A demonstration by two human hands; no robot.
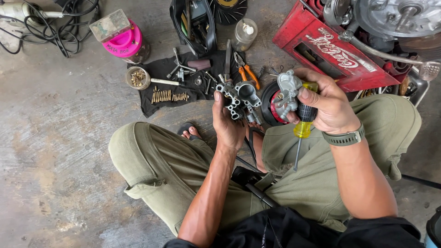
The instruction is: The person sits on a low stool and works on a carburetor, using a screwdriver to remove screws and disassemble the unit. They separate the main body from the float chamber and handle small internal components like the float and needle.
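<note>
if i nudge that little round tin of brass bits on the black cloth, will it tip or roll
The round tin sits upright and squat, so it probably slides rather than tips. On the black cloth it may drag. Its loose brass bits could spill if knocked hard.

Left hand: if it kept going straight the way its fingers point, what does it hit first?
Likely the black cloth with small parts; the left hand, holding a grey metal carburetor body, points up-frame over it. Depth unclear.

A grey metal engine part [239,98] full of round holes is held up in the middle. Right of it are a small silver cover [288,89] and a yellow-and-black screwdriver [303,121], tip down.
</note>
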